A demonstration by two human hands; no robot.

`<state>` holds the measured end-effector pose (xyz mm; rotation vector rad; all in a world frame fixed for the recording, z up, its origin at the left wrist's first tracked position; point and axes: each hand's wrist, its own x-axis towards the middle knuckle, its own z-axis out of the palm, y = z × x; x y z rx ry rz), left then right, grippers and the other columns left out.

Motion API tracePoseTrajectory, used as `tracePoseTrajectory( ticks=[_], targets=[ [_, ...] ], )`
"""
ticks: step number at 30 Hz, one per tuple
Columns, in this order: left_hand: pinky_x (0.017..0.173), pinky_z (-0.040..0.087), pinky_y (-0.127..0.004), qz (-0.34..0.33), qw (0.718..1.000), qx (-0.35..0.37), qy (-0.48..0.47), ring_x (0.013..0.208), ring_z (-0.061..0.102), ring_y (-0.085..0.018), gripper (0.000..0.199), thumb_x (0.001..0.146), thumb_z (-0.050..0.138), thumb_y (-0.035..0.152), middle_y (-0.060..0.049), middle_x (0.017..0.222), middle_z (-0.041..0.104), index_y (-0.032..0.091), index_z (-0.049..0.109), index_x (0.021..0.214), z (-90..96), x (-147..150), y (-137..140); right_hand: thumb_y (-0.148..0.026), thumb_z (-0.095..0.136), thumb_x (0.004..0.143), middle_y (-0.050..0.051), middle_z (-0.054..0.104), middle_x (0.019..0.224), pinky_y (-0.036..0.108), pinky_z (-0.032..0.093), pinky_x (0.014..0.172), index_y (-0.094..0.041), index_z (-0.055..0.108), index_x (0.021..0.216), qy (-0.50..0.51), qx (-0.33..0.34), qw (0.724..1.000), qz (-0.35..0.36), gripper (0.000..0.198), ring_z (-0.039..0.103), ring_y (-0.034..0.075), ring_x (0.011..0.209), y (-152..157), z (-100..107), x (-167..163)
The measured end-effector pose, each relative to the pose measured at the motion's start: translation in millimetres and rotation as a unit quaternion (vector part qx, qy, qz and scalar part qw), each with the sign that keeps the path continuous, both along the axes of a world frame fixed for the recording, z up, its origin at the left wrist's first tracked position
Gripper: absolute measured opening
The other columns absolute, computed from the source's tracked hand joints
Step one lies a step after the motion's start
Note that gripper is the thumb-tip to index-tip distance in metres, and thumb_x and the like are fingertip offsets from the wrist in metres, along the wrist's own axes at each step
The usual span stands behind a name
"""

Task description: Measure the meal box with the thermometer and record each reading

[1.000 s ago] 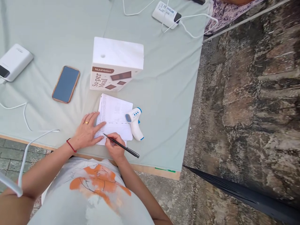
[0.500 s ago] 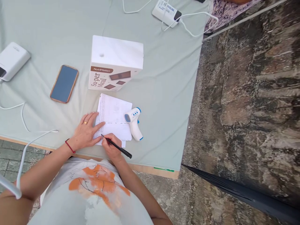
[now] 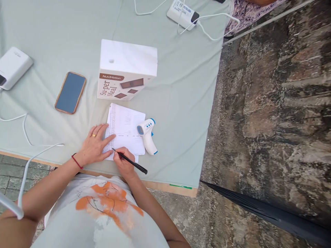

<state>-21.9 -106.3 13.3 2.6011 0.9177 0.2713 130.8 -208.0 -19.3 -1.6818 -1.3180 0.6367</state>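
Note:
My right hand (image 3: 124, 162) grips a black pen (image 3: 133, 164), its tip on the lower left part of a printed paper sheet (image 3: 126, 122). Spread flat across the sheet's left edge, my left hand (image 3: 95, 144) is open and wears a ring. Another sheet pokes out beneath the lower edge. A white and blue infrared thermometer (image 3: 148, 136) lies over the paper's right edge. Just beyond the paper stands a white box (image 3: 128, 65) printed "Su-per Meal".
Left of the box lies a smartphone (image 3: 70, 92) in a brown-edged case. White power banks lie at the far left (image 3: 16, 67) and top right (image 3: 182, 14), with white cables (image 3: 41, 148) trailing near my left arm. The green tablecloth (image 3: 181, 113) ends at a stone wall (image 3: 271, 120).
The pen's tip has shifted very slightly right and its back end has swung a little right. My left hand and the objects stay in place.

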Motion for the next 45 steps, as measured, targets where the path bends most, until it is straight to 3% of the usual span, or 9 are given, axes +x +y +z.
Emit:
tracePoseTrajectory(
  ticks=[11,26,35,45],
  targets=[
    [0.115,0.028,-0.059,-0.002,1.0,0.015,0.008,0.141,0.033,-0.04,0.054,0.089,0.06,0.047,-0.02,0.154,0.033,0.021,0.054,0.136,1.3,0.2,0.0,-0.017,0.051,0.085,-0.004,0.057,0.063,0.024,0.044,0.053,-0.023,0.056,0.077,-0.044,0.079,0.996,-0.008,0.011,0.053,0.012,0.053,2.5,-1.7,-1.7],
    [0.115,0.028,-0.059,-0.005,1.0,0.028,0.011,0.141,0.033,-0.041,0.054,0.09,0.058,0.047,-0.022,0.153,0.033,0.02,0.054,0.136,0.2,-0.4,-0.1,-0.021,0.052,0.085,-0.004,0.059,0.064,0.025,0.045,0.054,-0.022,0.059,0.078,-0.02,0.044,0.999,-0.02,0.01,0.053,0.012,0.054,0.1,-2.3,-0.5],
    [0.115,0.027,-0.058,-0.005,1.0,0.025,0.009,0.141,0.032,-0.04,0.054,0.088,0.06,0.047,-0.021,0.154,0.033,0.02,0.055,0.135,0.5,0.1,0.4,-0.014,0.052,0.083,-0.004,0.058,0.063,0.023,0.044,0.052,-0.023,0.057,0.077,-0.041,0.091,0.995,-0.016,0.012,0.053,0.012,0.054,3.0,1.5,0.2],
    [0.115,0.027,-0.06,-0.004,1.0,0.012,0.006,0.142,0.032,-0.041,0.054,0.088,0.06,0.046,-0.021,0.155,0.032,0.02,0.054,0.136,0.7,-0.6,0.4,-0.017,0.052,0.083,-0.005,0.057,0.062,0.023,0.044,0.052,-0.023,0.056,0.076,-0.033,0.066,0.997,-0.034,0.01,0.052,0.011,0.053,2.1,0.9,0.7]
  ],
)
